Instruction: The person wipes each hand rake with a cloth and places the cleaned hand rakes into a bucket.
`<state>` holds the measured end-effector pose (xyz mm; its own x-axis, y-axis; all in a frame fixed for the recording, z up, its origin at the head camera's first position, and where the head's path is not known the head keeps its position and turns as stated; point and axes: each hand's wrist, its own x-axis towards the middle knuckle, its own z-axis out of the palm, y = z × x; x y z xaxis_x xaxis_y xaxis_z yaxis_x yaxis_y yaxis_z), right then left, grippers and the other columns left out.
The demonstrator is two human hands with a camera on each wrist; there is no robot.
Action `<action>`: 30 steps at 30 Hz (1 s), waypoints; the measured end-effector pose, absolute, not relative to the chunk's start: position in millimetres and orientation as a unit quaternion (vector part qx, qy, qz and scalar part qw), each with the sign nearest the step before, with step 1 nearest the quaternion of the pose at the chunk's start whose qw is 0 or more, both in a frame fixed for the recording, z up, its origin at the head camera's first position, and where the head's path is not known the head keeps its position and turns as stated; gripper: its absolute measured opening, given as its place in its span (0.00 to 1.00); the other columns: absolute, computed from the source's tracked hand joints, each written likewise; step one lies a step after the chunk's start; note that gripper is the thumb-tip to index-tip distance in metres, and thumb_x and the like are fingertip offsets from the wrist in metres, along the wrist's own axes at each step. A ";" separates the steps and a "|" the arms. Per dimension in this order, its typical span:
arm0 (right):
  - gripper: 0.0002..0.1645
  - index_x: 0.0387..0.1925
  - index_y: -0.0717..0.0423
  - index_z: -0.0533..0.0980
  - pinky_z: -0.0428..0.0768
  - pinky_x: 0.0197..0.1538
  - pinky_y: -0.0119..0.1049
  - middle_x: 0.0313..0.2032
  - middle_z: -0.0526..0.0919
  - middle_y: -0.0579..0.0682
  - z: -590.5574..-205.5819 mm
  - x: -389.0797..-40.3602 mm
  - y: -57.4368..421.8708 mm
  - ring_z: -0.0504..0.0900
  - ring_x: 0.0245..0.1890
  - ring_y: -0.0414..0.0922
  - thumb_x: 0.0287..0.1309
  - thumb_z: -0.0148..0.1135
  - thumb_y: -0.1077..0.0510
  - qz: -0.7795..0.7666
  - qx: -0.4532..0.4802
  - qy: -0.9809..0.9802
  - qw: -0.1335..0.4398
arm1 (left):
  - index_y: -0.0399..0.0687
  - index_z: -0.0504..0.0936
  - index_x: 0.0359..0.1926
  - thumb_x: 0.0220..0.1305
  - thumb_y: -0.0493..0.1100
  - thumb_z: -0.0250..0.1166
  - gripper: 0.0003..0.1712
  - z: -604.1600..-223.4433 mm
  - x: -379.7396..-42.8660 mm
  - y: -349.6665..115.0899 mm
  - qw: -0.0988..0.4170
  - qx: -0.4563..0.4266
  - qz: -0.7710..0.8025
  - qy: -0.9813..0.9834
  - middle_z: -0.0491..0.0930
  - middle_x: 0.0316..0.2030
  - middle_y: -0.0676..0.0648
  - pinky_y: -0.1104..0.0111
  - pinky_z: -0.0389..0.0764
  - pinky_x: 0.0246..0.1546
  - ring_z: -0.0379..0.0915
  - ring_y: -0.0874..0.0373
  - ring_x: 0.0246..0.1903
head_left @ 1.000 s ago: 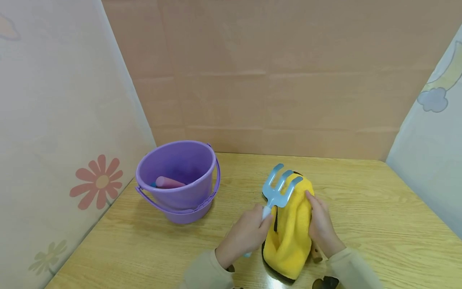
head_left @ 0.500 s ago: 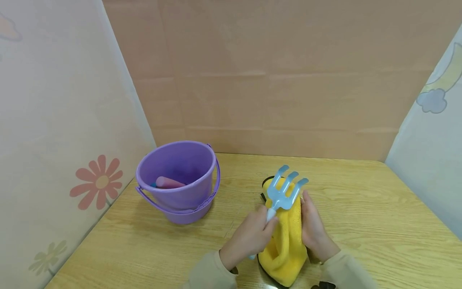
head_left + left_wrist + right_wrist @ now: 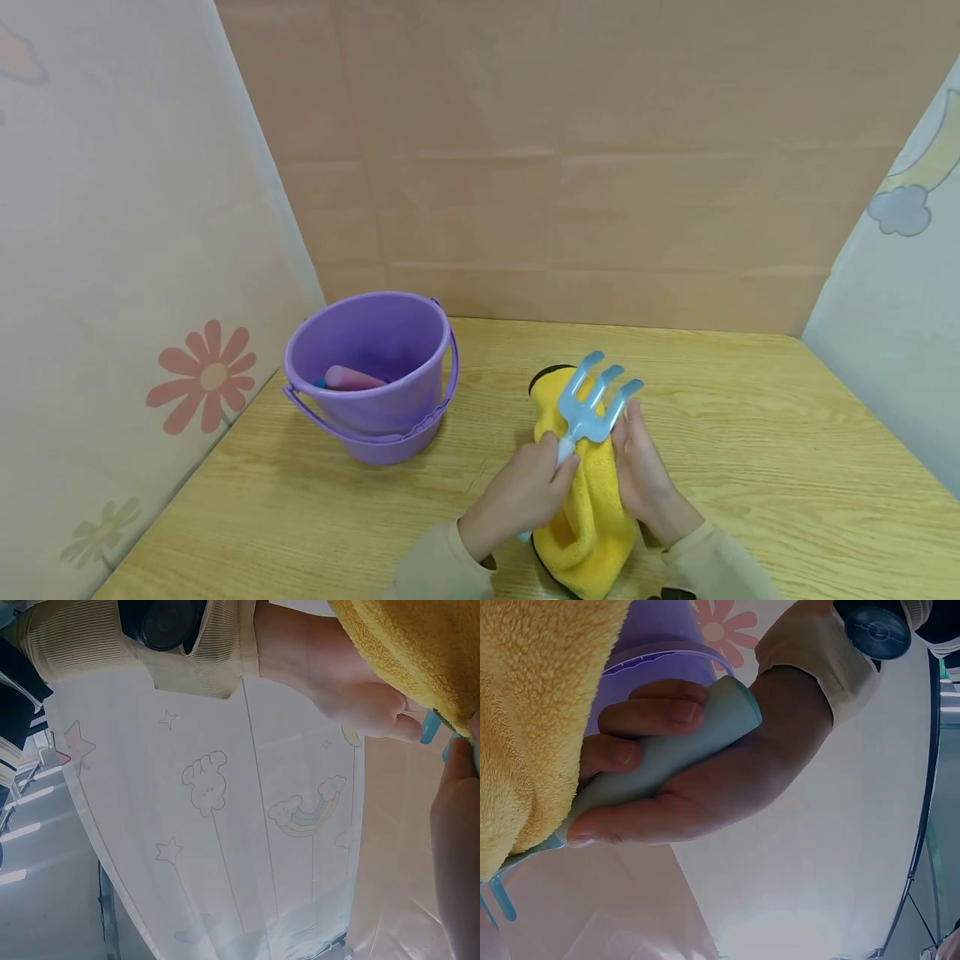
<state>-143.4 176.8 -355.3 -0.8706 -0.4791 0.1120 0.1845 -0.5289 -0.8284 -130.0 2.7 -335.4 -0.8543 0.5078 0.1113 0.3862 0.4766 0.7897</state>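
Observation:
My left hand (image 3: 521, 496) grips the pale blue handle (image 3: 667, 750) of a small three-pronged hand fork (image 3: 585, 421). Its tines point up and away in the head view, in front of a yellow plush cloth (image 3: 588, 512) with dark edging. At the cloth's right side is my right hand (image 3: 648, 483), holding it from behind with the thumb side near the fork's right tine. The cloth hangs bunched in lengthwise folds and hides some of the right fingers. From the left wrist, the right hand (image 3: 345, 686) shows beside the cloth, close to the blue tine tips (image 3: 430, 726).
Left on the wooden table (image 3: 247, 508) stands a purple bucket (image 3: 390, 417), its handle folded down in front. Inside lie a pink cylinder (image 3: 352, 379) and something blue. A brown paper-like backdrop (image 3: 555, 208) rises behind, with a pale decorated wall (image 3: 112, 208) to the left.
Both hands have shifted slightly; the right hand and cloth moved left, the fork a little right and down. A wooden piece seen under the cloth earlier is now hidden.

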 end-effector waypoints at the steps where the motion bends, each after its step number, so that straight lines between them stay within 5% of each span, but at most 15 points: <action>1: 0.45 0.67 0.51 0.21 0.70 0.55 0.33 0.53 0.74 0.37 -354.7 -142.9 176.5 0.72 0.54 0.37 0.61 0.16 0.30 -0.857 -0.157 0.453 0.188 | 0.41 0.64 0.27 0.70 0.44 0.48 0.15 -335.4 -130.1 2.8 0.073 0.259 0.442 0.856 0.59 0.14 0.54 0.78 0.58 0.07 0.55 0.66 0.09; 4: 0.46 0.69 0.52 0.28 0.70 0.55 0.33 0.52 0.76 0.39 -354.3 -142.3 175.9 0.73 0.53 0.38 0.60 0.17 0.29 -0.862 -0.143 0.454 0.177 | 0.41 0.65 0.28 0.70 0.44 0.48 0.15 -335.4 -130.2 3.1 0.082 0.254 0.442 0.856 0.60 0.14 0.54 0.78 0.58 0.07 0.56 0.66 0.09; 7: 0.44 0.70 0.48 0.48 0.70 0.55 0.35 0.52 0.76 0.42 -355.8 -142.9 176.4 0.73 0.53 0.40 0.60 0.18 0.29 -0.874 -0.143 0.432 0.168 | 0.41 0.65 0.28 0.70 0.44 0.47 0.15 -335.3 -130.2 3.2 0.089 0.254 0.437 0.858 0.61 0.13 0.53 0.77 0.58 0.07 0.56 0.65 0.09; 11: 0.46 0.56 0.48 0.72 0.70 0.55 0.35 0.52 0.77 0.47 -358.6 -144.8 177.8 0.73 0.54 0.42 0.59 0.17 0.28 -0.889 -0.156 0.396 0.171 | 0.42 0.65 0.27 0.70 0.44 0.47 0.14 -335.0 -130.0 3.1 0.102 0.256 0.433 0.858 0.61 0.13 0.54 0.77 0.58 0.07 0.56 0.65 0.09; 30: 0.48 0.52 0.56 0.73 0.69 0.56 0.33 0.53 0.76 0.49 -359.9 -150.5 184.4 0.72 0.55 0.40 0.57 0.23 0.25 -0.917 -0.136 0.342 0.153 | 0.39 0.67 0.30 0.71 0.44 0.46 0.14 -333.7 -126.0 0.1 0.135 0.267 0.409 0.862 0.62 0.12 0.52 0.77 0.60 0.06 0.57 0.65 0.07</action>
<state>-150.5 184.4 -359.9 -0.9162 -0.3733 0.1454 0.1868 -0.7192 -0.6692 -126.0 0.1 -333.7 -0.8211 0.5706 -0.0145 0.3499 0.5232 0.7771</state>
